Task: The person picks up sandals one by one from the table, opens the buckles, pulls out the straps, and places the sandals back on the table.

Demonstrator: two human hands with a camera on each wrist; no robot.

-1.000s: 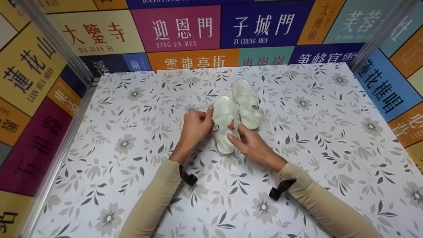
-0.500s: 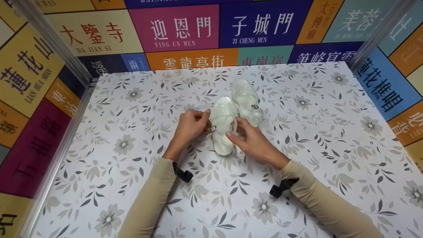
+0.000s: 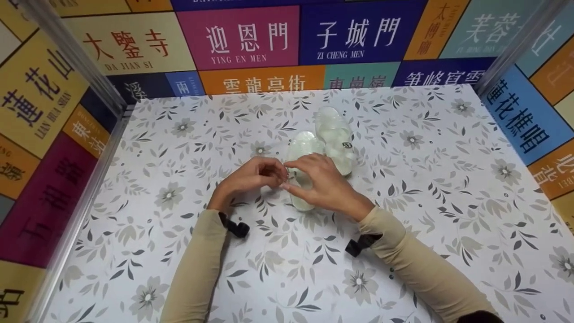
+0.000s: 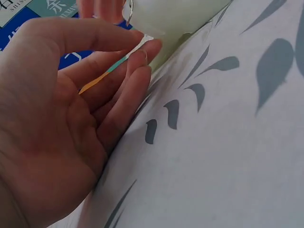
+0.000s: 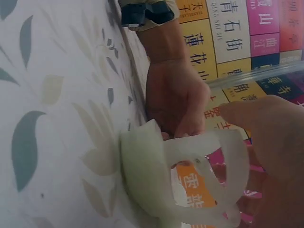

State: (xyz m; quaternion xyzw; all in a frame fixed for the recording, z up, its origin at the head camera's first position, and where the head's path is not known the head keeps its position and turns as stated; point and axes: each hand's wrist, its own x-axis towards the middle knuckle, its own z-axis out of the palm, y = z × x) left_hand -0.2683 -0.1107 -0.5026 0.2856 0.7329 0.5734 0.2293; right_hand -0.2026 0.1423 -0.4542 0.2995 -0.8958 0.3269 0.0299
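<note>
A pale, translucent sandal [image 3: 304,140] lies on the patterned tabletop, with a small metal buckle [image 4: 130,12] on its left side. My left hand [image 3: 255,175] is beside that edge, thumb and fingers drawn together by the buckle, seemingly pinching the strap there; the fingers cover the exact hold. Across the top of the same sandal reaches my right hand [image 3: 325,181], its thumb and forefinger tips apart and close to the left fingertips. In the right wrist view the sandal's strap [image 5: 236,166] arches up before the right fingers. The matching sandal [image 3: 334,130] lies behind, to the right.
White floral paper covers the table [image 3: 430,188]. Coloured panels with Chinese characters form the back wall [image 3: 240,38] and both sides. A dark wrist camera [image 3: 237,229] is strapped to the left sleeve, another wrist camera [image 3: 358,244] to the right.
The right hand has left the sandal's right side and crossed over it to the buckle side. My left hand has turned and shifted slightly left and down. Both sandals stay put.
</note>
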